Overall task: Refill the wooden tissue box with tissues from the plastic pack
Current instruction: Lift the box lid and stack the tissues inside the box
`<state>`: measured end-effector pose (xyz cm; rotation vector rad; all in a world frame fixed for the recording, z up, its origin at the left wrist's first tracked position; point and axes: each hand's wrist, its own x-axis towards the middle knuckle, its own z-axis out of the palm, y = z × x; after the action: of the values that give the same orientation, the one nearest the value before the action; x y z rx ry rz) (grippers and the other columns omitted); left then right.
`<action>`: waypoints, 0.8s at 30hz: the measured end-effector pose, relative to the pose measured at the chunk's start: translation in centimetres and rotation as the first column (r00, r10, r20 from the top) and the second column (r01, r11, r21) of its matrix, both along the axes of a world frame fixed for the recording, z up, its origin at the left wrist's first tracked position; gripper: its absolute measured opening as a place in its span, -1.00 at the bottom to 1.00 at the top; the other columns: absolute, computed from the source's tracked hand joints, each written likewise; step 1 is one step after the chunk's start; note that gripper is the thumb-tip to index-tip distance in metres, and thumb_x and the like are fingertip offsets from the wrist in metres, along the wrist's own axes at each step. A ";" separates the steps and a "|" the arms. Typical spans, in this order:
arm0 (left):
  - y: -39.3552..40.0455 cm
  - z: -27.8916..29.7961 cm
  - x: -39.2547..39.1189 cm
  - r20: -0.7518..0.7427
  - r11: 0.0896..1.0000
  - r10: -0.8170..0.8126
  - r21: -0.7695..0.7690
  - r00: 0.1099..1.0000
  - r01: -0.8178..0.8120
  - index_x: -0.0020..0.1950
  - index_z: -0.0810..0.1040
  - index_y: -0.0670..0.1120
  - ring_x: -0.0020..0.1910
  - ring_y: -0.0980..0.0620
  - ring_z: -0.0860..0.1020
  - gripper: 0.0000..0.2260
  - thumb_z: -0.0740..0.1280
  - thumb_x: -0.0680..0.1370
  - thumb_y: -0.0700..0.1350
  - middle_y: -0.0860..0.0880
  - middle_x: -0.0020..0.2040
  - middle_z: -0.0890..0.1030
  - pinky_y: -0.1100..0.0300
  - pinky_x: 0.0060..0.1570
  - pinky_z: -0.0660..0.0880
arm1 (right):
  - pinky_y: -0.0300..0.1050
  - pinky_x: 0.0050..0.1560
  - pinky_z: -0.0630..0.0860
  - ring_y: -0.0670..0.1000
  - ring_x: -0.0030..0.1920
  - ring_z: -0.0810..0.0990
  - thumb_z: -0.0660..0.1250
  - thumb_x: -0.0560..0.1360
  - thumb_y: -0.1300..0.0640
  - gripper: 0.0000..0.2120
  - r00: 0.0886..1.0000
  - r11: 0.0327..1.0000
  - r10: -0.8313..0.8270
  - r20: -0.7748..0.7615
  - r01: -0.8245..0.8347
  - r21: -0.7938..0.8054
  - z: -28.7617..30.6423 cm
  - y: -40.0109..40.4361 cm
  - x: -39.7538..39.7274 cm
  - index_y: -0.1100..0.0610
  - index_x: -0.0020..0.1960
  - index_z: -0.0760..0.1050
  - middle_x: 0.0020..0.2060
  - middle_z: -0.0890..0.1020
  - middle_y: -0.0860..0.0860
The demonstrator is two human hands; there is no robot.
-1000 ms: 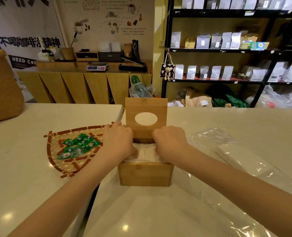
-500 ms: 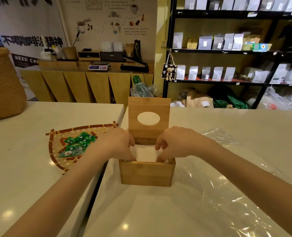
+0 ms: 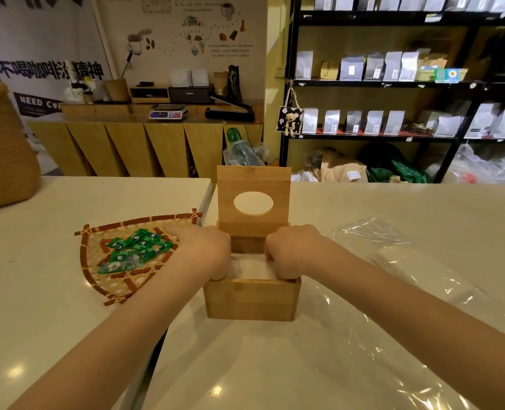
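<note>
The wooden tissue box (image 3: 251, 298) stands on the white counter in front of me, its hinged lid (image 3: 252, 179) with an oval hole standing upright at the back. A white stack of tissues (image 3: 249, 267) sits low inside the box. My left hand (image 3: 204, 253) is at the box's left side and my right hand (image 3: 292, 251) at its right side. Both have their fingers curled down into the box at the edges of the stack, fingertips hidden. The empty clear plastic pack (image 3: 393, 291) lies flat on the counter to the right.
A woven bamboo tray (image 3: 97, 279) with several green wrapped candies (image 3: 133, 250) lies just left of the box, under my left wrist. A large woven basket (image 3: 2, 149) stands at the far left. A gap between two counters runs beneath my left forearm.
Both hands have sunk lower with the tissues, from above the box rim down into the box. The stack now sits deeper inside.
</note>
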<state>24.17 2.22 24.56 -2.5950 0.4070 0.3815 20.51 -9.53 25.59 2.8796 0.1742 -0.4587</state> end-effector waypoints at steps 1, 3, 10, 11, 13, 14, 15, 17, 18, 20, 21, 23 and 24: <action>0.0 -0.1 -0.1 0.009 1.000 0.010 -0.012 1.000 -0.010 0.31 0.40 -0.03 0.27 -0.23 0.39 -0.62 0.20 0.49 -0.15 -0.13 0.24 0.47 -0.43 0.26 0.21 | -0.09 -0.21 0.32 0.11 -0.07 0.48 0.23 0.45 0.26 -0.69 1.000 1.000 0.001 0.015 -0.001 -0.013 -0.1 0.1 0.0 0.12 0.18 0.48 -0.07 0.50 0.07; 0.1 -0.3 0.0 0.016 0.999 0.024 -0.038 1.000 -0.023 0.30 0.41 -0.03 0.27 -0.23 0.39 -0.63 0.20 0.48 -0.16 -0.14 0.23 0.47 -0.42 0.25 0.23 | -0.08 -0.18 0.32 0.10 -0.13 0.42 0.21 0.46 0.26 -0.71 0.999 1.000 0.001 0.040 0.000 -0.018 -0.4 0.1 0.0 0.12 0.16 0.48 -0.12 0.45 0.05; 0.7 -0.3 0.1 -0.007 0.994 0.027 -0.107 1.000 -0.027 0.32 0.40 0.00 0.25 -0.17 0.42 -0.62 0.20 0.50 -0.12 -0.09 0.23 0.49 -0.31 0.29 0.26 | -0.16 -0.43 0.36 0.01 -0.28 0.50 0.29 0.46 0.11 -0.71 1.000 0.988 0.011 0.017 -0.014 0.156 -0.1 -0.9 -0.2 0.12 0.17 0.50 -0.02 0.59 0.06; 0.9 -0.1 0.2 -0.043 0.989 0.017 -0.147 0.999 -0.023 0.29 0.43 0.00 0.20 -0.13 0.46 -0.65 0.23 0.50 -0.05 -0.06 0.19 0.52 -0.21 0.28 0.34 | -0.15 -0.43 0.45 0.00 -0.28 0.52 0.32 0.46 0.04 -0.68 1.000 0.967 0.011 -0.017 -0.006 0.256 0.3 -1.4 -0.4 0.12 0.18 0.50 -0.04 0.60 0.04; 1.3 1.2 0.0 -0.128 0.969 0.002 -0.244 0.992 -0.034 0.22 0.52 0.02 0.10 -0.04 0.50 -0.62 0.28 0.46 0.14 -0.01 0.10 0.58 0.00 0.19 0.46 | -0.16 -0.31 0.59 0.01 -0.12 0.60 0.32 0.47 -0.02 -0.62 0.997 0.881 0.019 -0.071 0.017 0.472 1.7 -2.8 -1.1 0.09 0.24 0.47 0.01 0.60 0.03; 1.4 2.2 -0.4 -0.138 0.960 -0.010 -0.279 0.990 -0.029 0.19 0.54 0.03 0.08 -0.01 0.51 -0.60 0.29 0.43 0.19 0.01 0.08 0.59 0.06 0.15 0.48 | -0.17 -0.27 0.61 -0.01 -0.08 0.61 0.30 0.49 -0.02 -0.63 0.998 0.838 0.028 -0.058 0.008 0.545 2.6 -3.6 -1.6 0.07 0.26 0.46 0.05 0.60 0.02; 1.4 3.1 -0.9 -0.105 0.952 -0.028 -0.306 0.994 -0.005 0.17 0.55 0.03 0.06 0.00 0.51 -0.60 0.29 0.43 0.21 0.03 0.06 0.60 0.08 0.13 0.49 | -0.18 -0.23 0.61 -0.04 -0.08 0.61 0.29 0.50 -0.02 -0.64 0.999 0.802 0.029 -0.032 -0.004 0.597 3.4 -4.4 -2.1 0.05 0.26 0.46 0.07 0.60 -0.01; 0.5 4.9 -2.4 0.051 0.930 -0.098 -0.351 0.994 0.109 0.11 0.56 0.03 -0.02 0.03 0.53 -0.64 0.27 0.44 0.20 0.05 -0.03 0.60 0.08 0.08 0.53 | -0.20 -0.17 0.60 -0.10 -0.10 0.61 0.28 0.51 -0.01 -0.68 1.000 0.755 -0.003 0.017 -0.009 0.656 4.5 -6.3 -3.4 0.03 0.24 0.47 0.09 0.61 -0.04; -0.2 5.7 -3.6 0.128 0.911 -0.145 -0.371 0.981 0.183 0.07 0.57 0.02 -0.08 0.05 0.55 -0.65 0.25 0.45 0.21 0.05 -0.08 0.60 0.09 0.02 0.55 | -0.20 -0.16 0.60 -0.10 -0.10 0.62 0.28 0.50 0.00 -0.69 0.999 0.742 -0.031 0.036 -0.001 0.671 4.7 -7.3 -4.1 0.02 0.23 0.48 0.08 0.62 -0.04; -2.5 6.7 -6.3 0.229 0.838 -0.280 -0.416 0.932 0.354 -0.02 0.59 0.03 -0.17 0.08 0.55 -0.66 0.21 0.46 0.23 0.05 -0.15 0.61 0.12 -0.06 0.58 | -0.16 -0.10 0.61 -0.06 -0.07 0.64 0.32 0.48 0.01 -0.71 0.993 0.727 -0.099 0.065 0.027 0.686 4.6 -9.4 -5.6 0.02 0.19 0.51 0.04 0.65 -0.04; -3.9 6.9 -7.5 0.254 0.780 -0.360 -0.447 0.898 0.439 -0.03 0.58 0.04 -0.17 0.10 0.54 -0.65 0.19 0.46 0.25 0.06 -0.15 0.61 0.14 -0.07 0.58 | -0.11 -0.05 0.61 -0.05 -0.05 0.64 0.35 0.46 0.02 -0.72 0.988 0.724 -0.134 0.073 0.047 0.688 4.5 -10.5 -6.5 0.01 0.16 0.53 0.02 0.67 -0.03; -6.8 6.6 -9.1 0.244 0.632 -0.533 -0.522 0.810 0.573 0.05 0.56 0.08 -0.08 0.14 0.52 -0.65 0.18 0.46 0.25 0.10 -0.04 0.61 0.19 0.00 0.53 | -0.09 0.06 0.58 -0.07 -0.03 0.63 0.39 0.43 0.04 -0.72 0.973 0.723 -0.213 0.090 0.095 0.684 4.1 -12.6 -8.6 0.01 0.13 0.55 0.00 0.67 -0.03; -8.3 6.1 -9.7 0.212 0.553 -0.623 -0.561 0.753 0.616 0.10 0.55 0.10 -0.02 0.16 0.49 -0.66 0.19 0.47 0.24 0.12 0.05 0.59 0.23 0.03 0.48 | -0.11 0.09 0.55 -0.08 -0.01 0.62 0.40 0.43 0.05 -0.72 0.961 0.722 -0.258 0.099 0.123 0.681 3.8 -13.8 -9.8 0.03 0.13 0.56 0.00 0.67 -0.03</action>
<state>14.51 -6.06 30.64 -2.7689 1.6430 -0.0115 10.67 -23.32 29.39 3.6648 -0.0032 -0.1598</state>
